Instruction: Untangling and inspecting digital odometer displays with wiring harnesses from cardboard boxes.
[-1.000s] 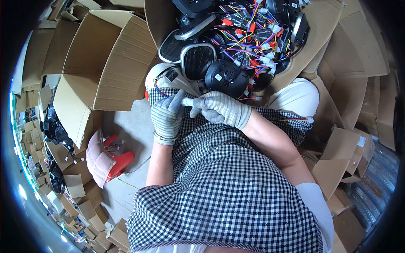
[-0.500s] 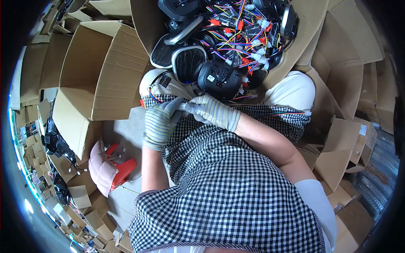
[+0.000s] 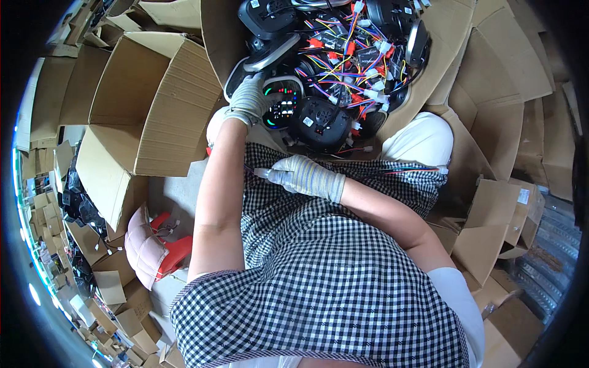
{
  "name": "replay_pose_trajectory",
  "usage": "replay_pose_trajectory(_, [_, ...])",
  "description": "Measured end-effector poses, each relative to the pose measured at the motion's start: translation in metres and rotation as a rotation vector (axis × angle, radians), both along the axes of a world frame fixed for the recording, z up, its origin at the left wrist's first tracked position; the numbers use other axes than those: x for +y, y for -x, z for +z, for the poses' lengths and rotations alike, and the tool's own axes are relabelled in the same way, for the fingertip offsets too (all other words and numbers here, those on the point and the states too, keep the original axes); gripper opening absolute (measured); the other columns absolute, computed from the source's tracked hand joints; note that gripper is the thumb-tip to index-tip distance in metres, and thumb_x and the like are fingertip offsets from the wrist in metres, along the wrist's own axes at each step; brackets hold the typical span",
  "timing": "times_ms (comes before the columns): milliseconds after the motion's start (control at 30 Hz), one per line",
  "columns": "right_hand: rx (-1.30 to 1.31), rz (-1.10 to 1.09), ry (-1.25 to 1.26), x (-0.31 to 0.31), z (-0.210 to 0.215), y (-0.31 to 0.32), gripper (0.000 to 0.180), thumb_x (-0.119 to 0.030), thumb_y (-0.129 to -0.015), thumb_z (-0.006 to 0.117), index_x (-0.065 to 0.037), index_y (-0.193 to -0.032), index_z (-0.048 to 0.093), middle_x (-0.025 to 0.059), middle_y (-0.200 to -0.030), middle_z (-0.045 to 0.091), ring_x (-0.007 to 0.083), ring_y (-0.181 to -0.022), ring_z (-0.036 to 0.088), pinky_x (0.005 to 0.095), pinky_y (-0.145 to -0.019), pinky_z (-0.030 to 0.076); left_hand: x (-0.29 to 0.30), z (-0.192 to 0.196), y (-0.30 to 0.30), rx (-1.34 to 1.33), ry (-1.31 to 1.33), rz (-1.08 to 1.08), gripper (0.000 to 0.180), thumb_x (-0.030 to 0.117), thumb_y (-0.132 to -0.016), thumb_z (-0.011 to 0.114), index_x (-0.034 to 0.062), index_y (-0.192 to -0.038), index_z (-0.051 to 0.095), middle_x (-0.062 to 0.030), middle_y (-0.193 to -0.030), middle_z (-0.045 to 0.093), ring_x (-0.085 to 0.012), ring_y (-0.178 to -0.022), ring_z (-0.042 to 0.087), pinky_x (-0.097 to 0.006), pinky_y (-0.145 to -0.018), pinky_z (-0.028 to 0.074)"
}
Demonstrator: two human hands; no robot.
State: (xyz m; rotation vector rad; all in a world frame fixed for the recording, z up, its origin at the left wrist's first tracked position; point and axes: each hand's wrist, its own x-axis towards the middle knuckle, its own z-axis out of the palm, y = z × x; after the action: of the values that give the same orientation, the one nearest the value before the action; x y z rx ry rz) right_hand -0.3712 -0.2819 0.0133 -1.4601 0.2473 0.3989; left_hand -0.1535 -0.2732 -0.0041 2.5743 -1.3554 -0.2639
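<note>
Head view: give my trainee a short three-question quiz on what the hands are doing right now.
1. True or false: the left hand rests on a black display unit with a lit screen.
2. What does the right hand grip? A) a red tool B) a small white connector C) a cardboard flap
3. Fill in: the box of black units and coloured wires is made of ____.

Key: 1 true; 2 B; 3 cardboard.
</note>
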Motion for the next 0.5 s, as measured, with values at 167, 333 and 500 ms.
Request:
replay_pose_trajectory(167, [-0.025, -0.04, 0.04, 0.003, -0.001, -0.002, 0.033, -0.038, -0.092, 0.054, -0.009, -0.089, 0.068, -0.0036, -0.052, 0.041, 0.0055, -0.045, 0.037, 0.0245, -0.044, 0.033, -0.001, 0.033, 0.01, 0.308, -0.075, 0.004, 0.06, 0.033, -0.063, 0.081, 0.0027, -0.11, 0.06, -0.0177, -0.101, 0.065, -0.0312, -0.093, 0.063, -0.037, -0.082, 0.048])
replay_pose_trajectory(333, [0.005, 0.06, 0.041, 0.005, 0.002, 0.001, 0.028, -0.03, -0.091, 0.053, -0.005, -0.087, 0.065, 0.0001, -0.055, 0.05, 0.0094, -0.05, 0.045, 0.0286, -0.05, 0.039, 0.06, 0.059, -0.015, 1.016, 0.812, 0.27, 0.05, 0.022, -0.078, 0.073, -0.0015, -0.117, 0.053, -0.0106, -0.105, 0.063, -0.0179, -0.094, 0.061, -0.029, -0.082, 0.049])
replay_pose_trajectory(500, [-0.026, -0.115, -0.081, 0.004, -0.006, 0.005, 0.033, -0.036, -0.091, 0.058, -0.004, -0.087, 0.065, -0.0075, -0.058, 0.043, 0.0023, -0.047, 0.037, 0.0211, -0.042, 0.029, 0.116, 0.087, -0.082, 1.032, 1.237, 0.441, 0.038, 0.023, -0.085, 0.066, 0.0023, -0.115, 0.055, -0.0083, -0.104, 0.064, -0.0181, -0.092, 0.063, -0.034, -0.079, 0.054])
